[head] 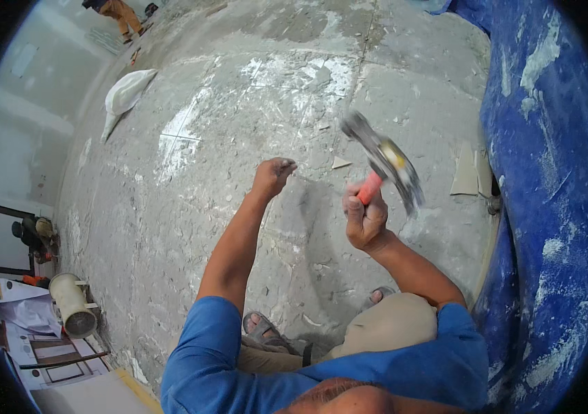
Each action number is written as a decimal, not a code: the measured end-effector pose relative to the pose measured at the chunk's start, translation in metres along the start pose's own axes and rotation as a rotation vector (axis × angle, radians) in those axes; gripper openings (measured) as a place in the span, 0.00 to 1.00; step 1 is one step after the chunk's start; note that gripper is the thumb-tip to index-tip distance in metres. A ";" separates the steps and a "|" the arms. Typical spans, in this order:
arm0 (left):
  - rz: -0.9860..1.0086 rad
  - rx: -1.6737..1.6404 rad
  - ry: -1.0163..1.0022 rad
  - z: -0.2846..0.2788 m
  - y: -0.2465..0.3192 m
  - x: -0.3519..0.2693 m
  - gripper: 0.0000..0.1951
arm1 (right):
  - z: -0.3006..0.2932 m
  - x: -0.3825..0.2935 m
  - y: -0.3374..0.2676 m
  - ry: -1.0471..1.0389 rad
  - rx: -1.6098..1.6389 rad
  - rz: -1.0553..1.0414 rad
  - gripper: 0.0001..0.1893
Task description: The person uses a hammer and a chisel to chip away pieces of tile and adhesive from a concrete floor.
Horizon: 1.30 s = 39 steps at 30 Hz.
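Observation:
My right hand (369, 217) grips the red handle of a hammer (370, 187), raised above the floor. Its dark metal head, blurred, bears a yellow patch and points up and away from me. Ahead of me, my left hand (272, 178) hovers over the dusty concrete floor (211, 207) with fingers drawn together. Whether something small is pinched at its fingertips cannot be made out. Between and just beyond both hands lies a pale triangular shard (341, 162), apart from either one.
A blue tarp (547, 207) runs down the right, with pale tile-like pieces (465, 173) beside it. A white sack (127, 93) lies far left. A cylindrical blower (72, 305) and printed sheets (50, 357) are at lower left. Another person (122, 15) stands at the far wall.

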State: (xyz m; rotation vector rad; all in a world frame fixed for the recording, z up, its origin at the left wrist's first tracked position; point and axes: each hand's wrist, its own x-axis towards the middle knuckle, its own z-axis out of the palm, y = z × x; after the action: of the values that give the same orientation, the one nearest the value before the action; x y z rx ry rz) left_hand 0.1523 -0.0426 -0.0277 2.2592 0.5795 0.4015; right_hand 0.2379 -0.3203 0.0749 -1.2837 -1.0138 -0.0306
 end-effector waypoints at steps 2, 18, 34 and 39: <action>0.043 0.104 -0.034 0.001 0.002 0.003 0.10 | 0.009 -0.022 0.038 -0.039 -0.002 0.026 0.13; 0.007 -0.048 0.062 0.009 0.002 -0.005 0.10 | 0.012 -0.010 0.018 -0.013 -0.129 -0.045 0.13; 0.028 0.052 0.046 0.010 0.006 0.000 0.11 | 0.011 -0.022 0.024 -0.077 -0.120 0.007 0.12; 0.041 0.222 -0.006 0.000 -0.022 -0.007 0.11 | 0.014 -0.022 0.025 -0.595 -0.527 0.600 0.18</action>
State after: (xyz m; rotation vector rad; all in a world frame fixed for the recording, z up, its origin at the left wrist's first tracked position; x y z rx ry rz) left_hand 0.1402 -0.0326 -0.0451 2.4875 0.6003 0.3657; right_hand 0.2296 -0.3118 0.0405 -2.1176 -1.1088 0.6115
